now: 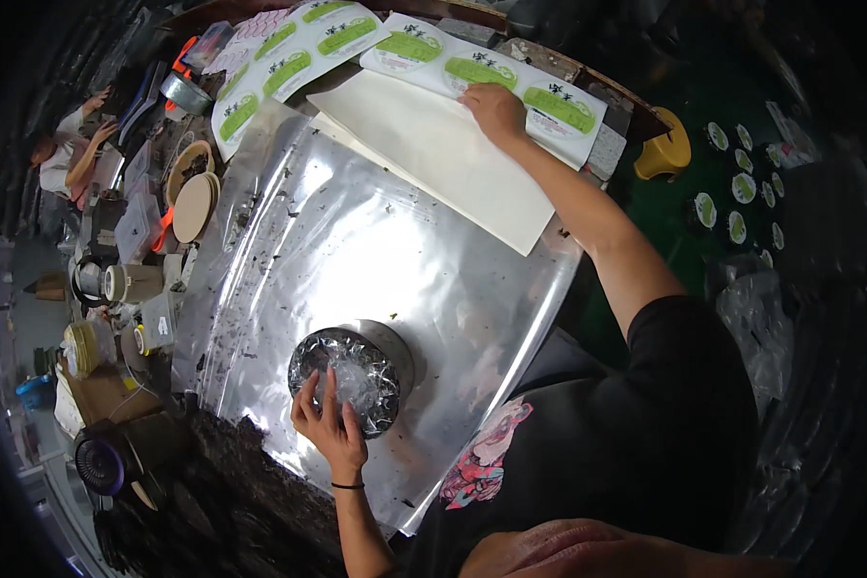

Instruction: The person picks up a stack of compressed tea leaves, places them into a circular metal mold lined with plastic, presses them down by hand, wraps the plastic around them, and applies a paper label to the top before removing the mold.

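Observation:
My left hand lies palm down with spread fingers, its fingertips on the crinkled clear film over a round, dark, shiny-sided block. Under the block is a large clear plastic sheet strewn with dark crumbs. Farther up, my right hand rests with curled fingers at the lower edge of a sheet of round green-and-white labels, where it meets plain off-white sheets. Whether its fingertips pinch a label is hidden. A second label sheet lies to the left.
Along the left stand a silver tape roll, a bowl, round brown discs, clear plastic boxes and a beige container. A co-worker is at far left. At right are a yellow stool and several labelled round items.

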Demonstrator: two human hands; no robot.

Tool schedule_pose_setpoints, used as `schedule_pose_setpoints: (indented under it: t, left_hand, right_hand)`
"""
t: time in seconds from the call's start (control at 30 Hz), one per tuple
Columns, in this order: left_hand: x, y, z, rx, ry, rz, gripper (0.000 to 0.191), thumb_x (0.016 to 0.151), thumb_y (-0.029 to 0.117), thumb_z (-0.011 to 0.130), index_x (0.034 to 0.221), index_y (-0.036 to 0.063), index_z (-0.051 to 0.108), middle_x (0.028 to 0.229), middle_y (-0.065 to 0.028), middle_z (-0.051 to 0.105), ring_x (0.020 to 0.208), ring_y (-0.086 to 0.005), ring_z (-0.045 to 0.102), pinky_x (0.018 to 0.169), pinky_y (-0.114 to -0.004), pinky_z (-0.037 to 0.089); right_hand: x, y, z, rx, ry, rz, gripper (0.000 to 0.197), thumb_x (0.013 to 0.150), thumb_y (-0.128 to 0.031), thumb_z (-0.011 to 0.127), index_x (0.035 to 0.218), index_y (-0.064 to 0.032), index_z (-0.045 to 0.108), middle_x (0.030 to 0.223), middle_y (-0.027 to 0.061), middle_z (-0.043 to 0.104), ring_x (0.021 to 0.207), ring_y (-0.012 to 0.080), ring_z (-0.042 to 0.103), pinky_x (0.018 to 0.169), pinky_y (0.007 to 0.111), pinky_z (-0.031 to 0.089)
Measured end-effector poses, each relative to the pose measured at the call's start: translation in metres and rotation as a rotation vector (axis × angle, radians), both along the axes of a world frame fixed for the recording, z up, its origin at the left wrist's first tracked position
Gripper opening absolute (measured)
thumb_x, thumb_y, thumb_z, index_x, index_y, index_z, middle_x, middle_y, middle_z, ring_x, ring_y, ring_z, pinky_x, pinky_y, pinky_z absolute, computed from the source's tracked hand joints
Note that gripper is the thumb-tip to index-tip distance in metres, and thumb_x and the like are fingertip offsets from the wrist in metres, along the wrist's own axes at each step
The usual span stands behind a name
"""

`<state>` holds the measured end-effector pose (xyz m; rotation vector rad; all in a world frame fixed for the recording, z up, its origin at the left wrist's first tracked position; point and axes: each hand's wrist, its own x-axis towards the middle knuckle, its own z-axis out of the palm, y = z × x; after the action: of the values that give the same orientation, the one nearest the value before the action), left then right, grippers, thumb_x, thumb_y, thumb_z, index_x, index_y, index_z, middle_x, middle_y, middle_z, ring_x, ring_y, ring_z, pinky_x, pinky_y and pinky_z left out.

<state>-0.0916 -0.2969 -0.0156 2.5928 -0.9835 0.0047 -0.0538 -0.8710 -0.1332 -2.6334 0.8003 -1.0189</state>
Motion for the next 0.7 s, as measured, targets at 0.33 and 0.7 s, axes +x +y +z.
schedule_pose_setpoints:
  t: [0.33, 0.7]
  left_hand:
    - [0.001, 0.004, 0.006, -0.003, 0.008, 0.003, 0.05, 0.091, 0.023, 0.058, 0.141, 0.0167, 0.061, 0.146, -0.0087, 0.052, 0.135, -0.0325, 0.037, 0.115, -0.047, 0.023]
    - [0.003, 0.015, -0.011, -0.133, -0.058, 0.039, 0.065, 0.081, 0.055, 0.073, 0.138, 0.0251, 0.063, 0.142, -0.0022, 0.054, 0.131, -0.0302, 0.042, 0.108, -0.046, 0.031]
  right_hand:
    - [0.001, -0.111, 0.001, 0.666, -0.331, -0.297, 0.025, 0.077, -0.026, 0.086, 0.085, -0.0046, 0.078, 0.088, 0.0066, 0.075, 0.071, 0.0183, 0.065, 0.068, 0.037, 0.053]
    - [-0.106, 0.249, 0.205, 0.825, -0.277, 0.505, 0.046, 0.103, -0.033, 0.056, 0.133, 0.0018, 0.057, 0.114, 0.0183, 0.068, 0.098, 0.0398, 0.067, 0.097, 0.058, 0.052]
